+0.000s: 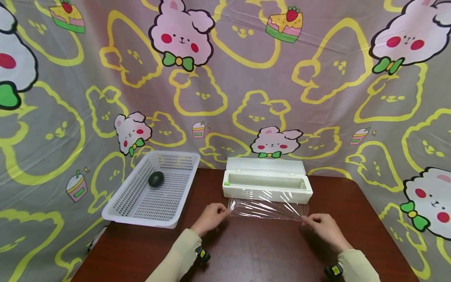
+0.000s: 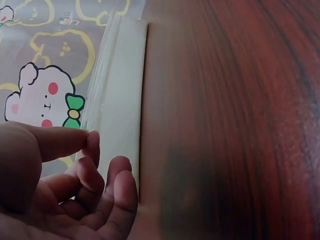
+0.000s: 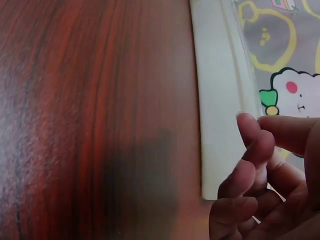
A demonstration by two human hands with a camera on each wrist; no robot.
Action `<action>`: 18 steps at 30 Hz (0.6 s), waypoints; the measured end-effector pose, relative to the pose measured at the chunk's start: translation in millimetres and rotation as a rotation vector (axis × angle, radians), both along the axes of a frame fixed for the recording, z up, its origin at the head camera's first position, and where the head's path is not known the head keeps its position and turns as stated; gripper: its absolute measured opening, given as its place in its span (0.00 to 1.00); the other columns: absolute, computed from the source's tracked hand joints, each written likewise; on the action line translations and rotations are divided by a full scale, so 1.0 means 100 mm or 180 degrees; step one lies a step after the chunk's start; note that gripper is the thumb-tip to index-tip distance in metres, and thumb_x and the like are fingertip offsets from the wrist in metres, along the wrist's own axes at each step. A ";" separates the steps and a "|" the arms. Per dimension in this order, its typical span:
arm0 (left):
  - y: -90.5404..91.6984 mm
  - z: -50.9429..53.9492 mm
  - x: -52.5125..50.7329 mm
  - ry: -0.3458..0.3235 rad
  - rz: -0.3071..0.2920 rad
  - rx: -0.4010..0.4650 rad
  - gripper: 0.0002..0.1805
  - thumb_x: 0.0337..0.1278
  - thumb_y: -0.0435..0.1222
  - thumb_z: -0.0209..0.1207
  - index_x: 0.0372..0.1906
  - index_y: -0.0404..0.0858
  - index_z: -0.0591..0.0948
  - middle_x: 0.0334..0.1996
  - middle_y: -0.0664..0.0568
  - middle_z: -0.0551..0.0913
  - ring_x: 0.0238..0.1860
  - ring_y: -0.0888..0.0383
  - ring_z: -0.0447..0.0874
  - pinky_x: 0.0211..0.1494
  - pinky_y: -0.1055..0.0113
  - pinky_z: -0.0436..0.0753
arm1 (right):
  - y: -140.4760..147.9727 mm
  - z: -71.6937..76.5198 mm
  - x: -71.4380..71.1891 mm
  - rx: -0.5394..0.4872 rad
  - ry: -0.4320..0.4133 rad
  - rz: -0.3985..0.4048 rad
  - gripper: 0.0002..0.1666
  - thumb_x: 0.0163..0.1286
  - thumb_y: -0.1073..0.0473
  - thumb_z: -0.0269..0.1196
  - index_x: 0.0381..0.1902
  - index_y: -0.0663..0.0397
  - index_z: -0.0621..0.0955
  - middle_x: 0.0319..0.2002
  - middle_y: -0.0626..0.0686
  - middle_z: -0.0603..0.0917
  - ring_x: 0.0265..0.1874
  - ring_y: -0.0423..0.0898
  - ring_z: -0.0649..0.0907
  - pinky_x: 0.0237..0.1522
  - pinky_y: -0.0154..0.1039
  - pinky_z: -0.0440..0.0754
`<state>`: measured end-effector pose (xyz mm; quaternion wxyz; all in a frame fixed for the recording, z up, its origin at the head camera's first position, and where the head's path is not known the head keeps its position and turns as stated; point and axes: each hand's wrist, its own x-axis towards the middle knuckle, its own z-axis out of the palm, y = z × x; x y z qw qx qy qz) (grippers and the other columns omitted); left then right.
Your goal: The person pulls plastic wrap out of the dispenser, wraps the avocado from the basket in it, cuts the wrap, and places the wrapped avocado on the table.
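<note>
A sheet of clear plastic film point(image 1: 262, 208) stretches from the front of a white box point(image 1: 267, 193) toward the person. The left hand point(image 1: 210, 218) pinches its near left corner between thumb and index finger; the right hand point(image 1: 325, 228) pinches the near right corner. The box's lid point(image 1: 266, 165) stands raised at the back, and a small green piece point(image 1: 227, 183) sits at the box's left end. In the left wrist view the left hand point(image 2: 75, 185) shows thumb and index tips together, as does the right hand point(image 3: 265, 175) in the right wrist view.
A white plastic basket point(image 1: 179, 203) stands at the left of the brown table point(image 1: 253, 250), with a dark green oval object point(image 1: 156, 179) inside it. Behind the table hangs a patterned cloth point(image 1: 225, 129).
</note>
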<state>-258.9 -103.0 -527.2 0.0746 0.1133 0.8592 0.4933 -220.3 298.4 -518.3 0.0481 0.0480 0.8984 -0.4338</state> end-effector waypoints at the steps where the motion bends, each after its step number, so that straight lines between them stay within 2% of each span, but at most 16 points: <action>1: 0.00 -0.01 -0.01 0.0005 -0.0015 -0.0029 0.13 0.70 0.39 0.64 0.36 0.31 0.85 0.25 0.46 0.83 0.21 0.51 0.80 0.20 0.65 0.79 | 0.01 -0.01 0.00 -0.0011 -0.0021 0.0007 0.20 0.75 0.48 0.65 0.32 0.59 0.90 0.24 0.49 0.83 0.25 0.40 0.75 0.28 0.34 0.71; 5: -0.02 -0.03 -0.03 0.0116 -0.0078 -0.0261 0.12 0.69 0.39 0.65 0.35 0.33 0.86 0.23 0.50 0.82 0.17 0.56 0.78 0.23 0.67 0.77 | 0.04 -0.07 -0.01 0.0011 -0.0070 0.0021 0.18 0.74 0.49 0.66 0.33 0.58 0.89 0.22 0.47 0.81 0.22 0.40 0.76 0.26 0.34 0.72; 8: -0.05 -0.04 -0.04 0.0229 -0.0073 -0.0491 0.11 0.67 0.40 0.66 0.33 0.36 0.87 0.21 0.55 0.80 0.16 0.61 0.75 0.25 0.68 0.75 | 0.07 -0.08 -0.03 0.0039 -0.0121 -0.0010 0.17 0.73 0.49 0.67 0.40 0.60 0.89 0.25 0.49 0.83 0.24 0.43 0.78 0.26 0.36 0.75; 11: -0.06 -0.03 -0.09 0.0370 0.0008 -0.0618 0.09 0.67 0.40 0.66 0.36 0.37 0.86 0.26 0.55 0.80 0.23 0.61 0.76 0.31 0.67 0.77 | 0.09 -0.07 -0.06 0.0016 -0.0162 -0.0044 0.22 0.74 0.49 0.67 0.50 0.63 0.86 0.32 0.53 0.85 0.28 0.46 0.80 0.28 0.40 0.79; 13: -0.05 -0.03 -0.15 0.0408 0.0095 -0.0564 0.09 0.68 0.40 0.65 0.41 0.36 0.85 0.32 0.51 0.83 0.32 0.58 0.80 0.38 0.64 0.79 | 0.11 -0.05 -0.10 -0.0028 -0.0144 -0.0046 0.26 0.75 0.48 0.65 0.58 0.65 0.83 0.40 0.57 0.86 0.32 0.48 0.83 0.30 0.42 0.82; 15: -0.02 -0.02 -0.21 0.0381 0.0168 -0.0397 0.12 0.69 0.40 0.64 0.47 0.35 0.84 0.40 0.47 0.85 0.41 0.54 0.82 0.45 0.59 0.82 | 0.12 -0.03 -0.16 -0.0086 -0.0088 -0.0020 0.31 0.76 0.47 0.64 0.63 0.67 0.78 0.49 0.63 0.85 0.37 0.50 0.85 0.35 0.43 0.85; 18: 0.04 -0.02 -0.33 0.0155 0.0290 -0.0090 0.15 0.72 0.43 0.61 0.53 0.37 0.84 0.52 0.44 0.86 0.53 0.50 0.82 0.54 0.56 0.81 | 0.11 -0.02 -0.27 -0.0230 -0.0001 0.0015 0.37 0.78 0.43 0.61 0.69 0.69 0.72 0.62 0.70 0.78 0.49 0.56 0.85 0.45 0.45 0.88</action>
